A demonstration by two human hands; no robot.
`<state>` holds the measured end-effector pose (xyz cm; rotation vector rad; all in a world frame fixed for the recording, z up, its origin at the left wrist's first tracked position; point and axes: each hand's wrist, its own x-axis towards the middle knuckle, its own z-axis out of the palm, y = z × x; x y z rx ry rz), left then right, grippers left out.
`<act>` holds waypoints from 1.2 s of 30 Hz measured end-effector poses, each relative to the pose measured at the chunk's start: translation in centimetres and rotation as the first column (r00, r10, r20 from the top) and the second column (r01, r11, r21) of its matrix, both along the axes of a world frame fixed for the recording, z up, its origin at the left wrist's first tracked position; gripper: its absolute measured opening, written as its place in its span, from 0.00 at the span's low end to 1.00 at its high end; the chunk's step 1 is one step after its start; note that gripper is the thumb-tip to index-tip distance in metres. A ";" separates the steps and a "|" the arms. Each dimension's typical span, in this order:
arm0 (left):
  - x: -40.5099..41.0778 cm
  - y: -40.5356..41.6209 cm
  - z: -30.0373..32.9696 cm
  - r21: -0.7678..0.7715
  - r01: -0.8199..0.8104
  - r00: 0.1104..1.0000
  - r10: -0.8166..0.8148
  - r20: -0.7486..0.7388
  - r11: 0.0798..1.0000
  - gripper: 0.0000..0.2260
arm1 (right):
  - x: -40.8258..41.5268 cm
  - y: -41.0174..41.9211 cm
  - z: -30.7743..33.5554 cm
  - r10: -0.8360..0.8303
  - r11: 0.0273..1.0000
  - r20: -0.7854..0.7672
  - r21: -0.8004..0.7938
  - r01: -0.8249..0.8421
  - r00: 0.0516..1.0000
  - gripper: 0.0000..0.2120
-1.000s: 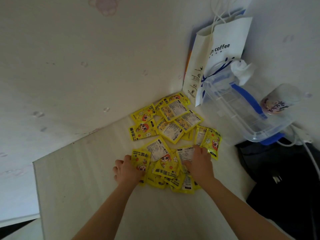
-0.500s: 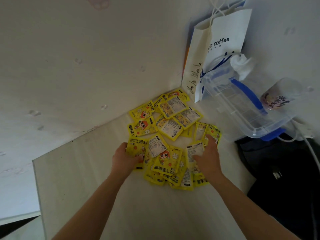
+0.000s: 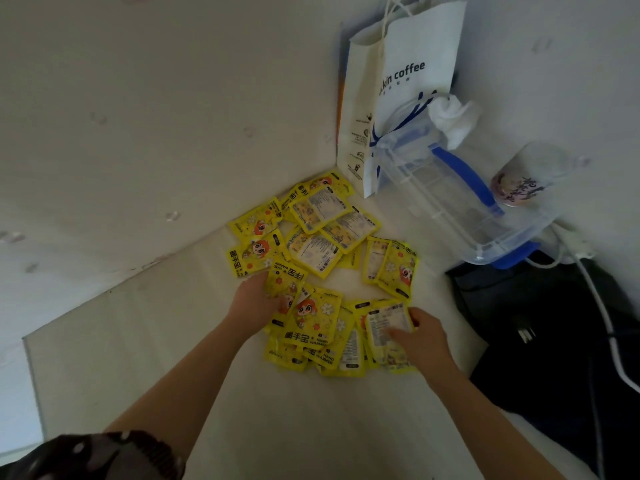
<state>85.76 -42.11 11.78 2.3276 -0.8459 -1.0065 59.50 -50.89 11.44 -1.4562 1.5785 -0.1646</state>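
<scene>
Several yellow hand-warmer packets (image 3: 313, 247) lie scattered on a pale table (image 3: 145, 344) in the corner by the wall. My left hand (image 3: 254, 301) grips one yellow packet (image 3: 287, 278) at the left side of the near heap, thumb over its face. At the heap's right side my right hand (image 3: 420, 337) pinches a packet (image 3: 388, 323) that shows its white printed back. More packets (image 3: 311, 323) overlap between the two hands.
A white paper coffee bag (image 3: 408, 81) stands in the corner. In front of it sits a clear plastic box with blue handles (image 3: 460, 206), a white cloth (image 3: 453, 121) and a cup (image 3: 519, 178). A dark bag with white cables (image 3: 554, 323) lies at the right.
My right hand has drawn back toward me with a white-backed packet. My left hand has shifted up onto a packet at the heap's left, and the near packets have bunched together.
</scene>
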 end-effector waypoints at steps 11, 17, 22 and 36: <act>-0.3 0.0 -1.5 0.237 0.093 0.954 -0.154 0.256 0.967 0.26 | 1.5 -0.5 -2.6 0.096 0.993 -0.265 -0.046 -0.112 0.959 0.23; -0.2 0.4 -1.3 0.297 0.020 0.961 -0.100 0.257 0.955 0.26 | 2.3 -0.8 -2.5 0.041 0.999 -0.231 0.002 -0.042 0.972 0.22; -0.3 1.2 -1.1 0.312 0.013 0.966 -0.092 0.241 0.950 0.25 | 2.1 -0.7 -1.8 0.059 0.997 -0.204 0.061 -0.047 0.977 0.19; 0.6 6.7 2.8 -0.062 -0.479 0.843 0.439 -0.312 0.876 0.16 | -0.8 1.7 2.1 -0.146 0.987 0.079 0.073 0.140 0.986 0.11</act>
